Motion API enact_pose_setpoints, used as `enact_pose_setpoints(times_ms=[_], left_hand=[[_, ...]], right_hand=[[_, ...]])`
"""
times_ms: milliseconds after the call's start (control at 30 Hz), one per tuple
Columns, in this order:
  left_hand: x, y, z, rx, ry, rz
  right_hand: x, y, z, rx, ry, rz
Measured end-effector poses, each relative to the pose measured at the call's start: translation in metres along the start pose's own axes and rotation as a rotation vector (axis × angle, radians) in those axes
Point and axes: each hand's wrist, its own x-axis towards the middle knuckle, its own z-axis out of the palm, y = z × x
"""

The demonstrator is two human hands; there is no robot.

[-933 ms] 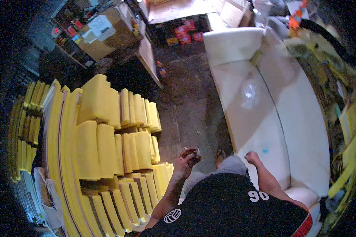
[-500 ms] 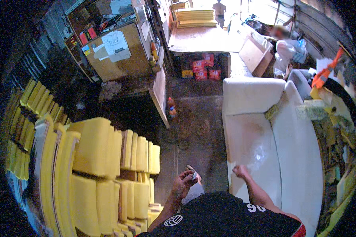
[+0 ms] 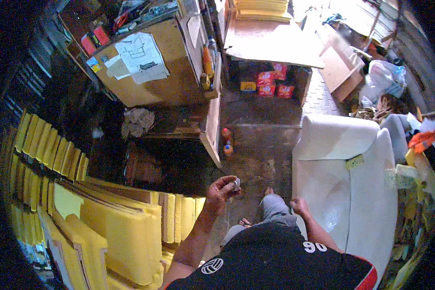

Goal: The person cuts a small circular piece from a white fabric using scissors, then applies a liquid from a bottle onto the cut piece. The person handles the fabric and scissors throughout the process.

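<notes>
My left hand (image 3: 221, 190) is raised in front of me over the dark floor, its thumb and fingers closed on a small whitish object (image 3: 236, 184). The object is too small to tell its kind. My right hand (image 3: 299, 207) hangs lower, curled closed beside the front edge of a white sofa (image 3: 367, 133). Whatever it may hold is hidden by the fingers. A small yellowish foam block (image 3: 355, 162) lies on the sofa where seat and back meet.
Yellow foam-covered panels (image 3: 130, 237) stand in rows at left. Ahead are a wooden cabinet (image 3: 183, 77) with papers (image 3: 142, 55), two bottles (image 3: 227, 149) on the floor, and a worktable (image 3: 270, 41) with red packages (image 3: 267, 90) beneath. Plastic bags (image 3: 384, 79) lie far right.
I have stepped forward, with the cabinet and bottles nearer. My left hand has risen farther out, still gripping the whitish object. My right hand stays closed beside the sofa.
</notes>
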Motion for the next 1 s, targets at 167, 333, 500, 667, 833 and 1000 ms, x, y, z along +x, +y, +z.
enact_pose_setpoints(times_ms=[167,333,500,667,833,1000], left_hand=[[0.049,0.009,-0.016,0.059,0.117,0.144],[0.096,-0.006,-0.04,-0.261,0.409,0.115],[0.14,0.036,-0.001,-0.338,0.596,0.199],[0.179,0.055,0.019,-0.396,0.747,0.238],[0.197,0.054,0.007,-0.355,0.847,0.303],[0.213,0.062,0.0,-0.363,0.877,0.332]], right_hand=[[0.216,-0.083,0.024,0.161,0.144,-0.38],[0.379,-0.315,-0.034,0.306,-0.077,-0.461],[0.523,-0.478,-0.052,0.484,0.098,-0.532],[0.604,-0.573,-0.057,0.456,0.132,-0.478],[0.63,-0.608,-0.055,0.461,0.0,-0.473],[0.647,-0.608,-0.037,0.361,0.071,-0.513]])
